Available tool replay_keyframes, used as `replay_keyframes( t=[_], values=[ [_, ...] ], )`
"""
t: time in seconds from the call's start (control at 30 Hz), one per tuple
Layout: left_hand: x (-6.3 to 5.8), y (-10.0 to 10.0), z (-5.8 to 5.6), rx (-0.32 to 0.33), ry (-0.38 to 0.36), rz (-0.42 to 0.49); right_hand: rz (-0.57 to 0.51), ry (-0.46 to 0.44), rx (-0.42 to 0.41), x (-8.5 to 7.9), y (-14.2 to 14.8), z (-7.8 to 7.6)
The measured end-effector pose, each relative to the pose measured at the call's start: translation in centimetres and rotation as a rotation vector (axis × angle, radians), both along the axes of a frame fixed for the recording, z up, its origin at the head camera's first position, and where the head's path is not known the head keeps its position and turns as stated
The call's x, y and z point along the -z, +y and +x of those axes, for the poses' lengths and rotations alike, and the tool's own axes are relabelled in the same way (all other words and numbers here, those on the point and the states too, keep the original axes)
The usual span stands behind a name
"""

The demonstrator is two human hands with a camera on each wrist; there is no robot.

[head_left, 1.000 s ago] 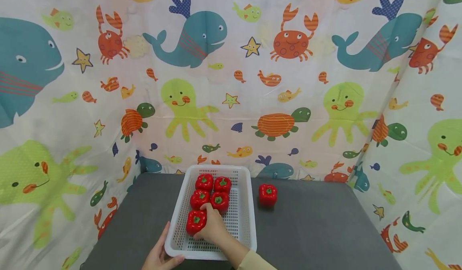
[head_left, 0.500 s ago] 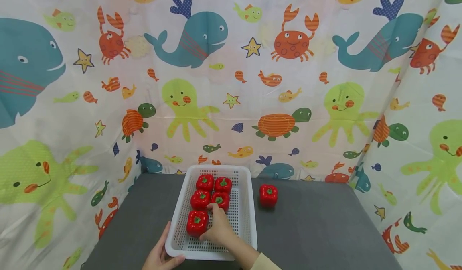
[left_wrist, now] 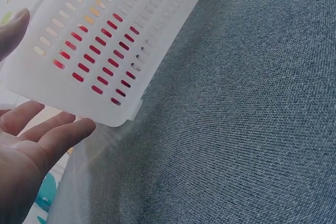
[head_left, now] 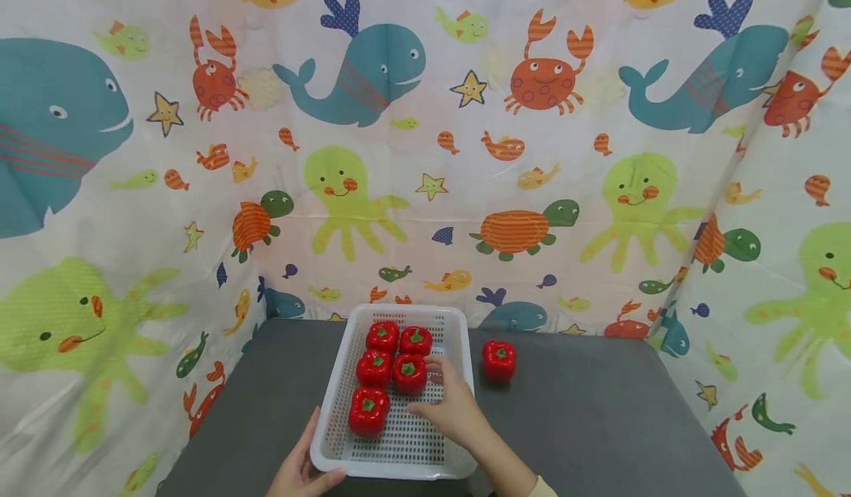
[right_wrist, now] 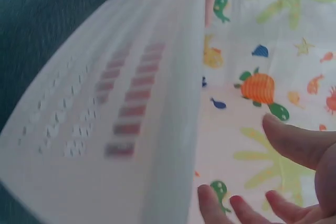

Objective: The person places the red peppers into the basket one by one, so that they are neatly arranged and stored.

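Observation:
A white perforated plastic basket (head_left: 459, 379) holds several red bell peppers, clustered toward its left side. The nearest bell pepper (head_left: 368, 412) sits at the front left, a little apart from the others. Over the basket's right half is my right hand (head_left: 459, 412), thumb and fingers spread with nothing between them; another bell pepper (head_left: 409, 374) is nearest its fingertips. My left hand (head_left: 299, 467) touches the basket's front left corner, fingers along the left side and thumb at the front. The left wrist view shows these fingers (left_wrist: 63, 135) nearly straight against the basket wall.
One more red bell pepper (head_left: 499, 362) stands on the dark grey tabletop (head_left: 585, 423), right of the basket. A white curtain (head_left: 425, 135) printed with sea animals encloses the back and both sides.
My right hand has let go of the nearest bell pepper and moved right and up, away from it. My left hand stays at the basket's corner. The head view has shifted slightly.

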State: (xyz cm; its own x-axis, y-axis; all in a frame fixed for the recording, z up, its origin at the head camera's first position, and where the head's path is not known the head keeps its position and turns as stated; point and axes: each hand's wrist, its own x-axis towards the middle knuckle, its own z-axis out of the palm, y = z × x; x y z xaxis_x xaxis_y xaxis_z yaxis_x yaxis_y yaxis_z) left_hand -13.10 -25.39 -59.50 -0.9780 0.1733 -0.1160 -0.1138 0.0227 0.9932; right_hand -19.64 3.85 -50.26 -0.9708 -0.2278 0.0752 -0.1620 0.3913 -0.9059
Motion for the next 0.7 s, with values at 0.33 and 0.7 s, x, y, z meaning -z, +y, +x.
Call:
replay_keyframes(
  t=[0.33, 0.7],
  values=[
    [-0.3, 0.2, 0.3, -0.03, -0.034, -0.028, -0.162, 0.257, 0.171, 0.1, 3.2, -0.6],
    [-0.1, 0.0, 0.1, 0.017, 0.006, 0.004, -0.124, 0.548, 0.417, 3.6, 10.8, -4.2]
  ],
)
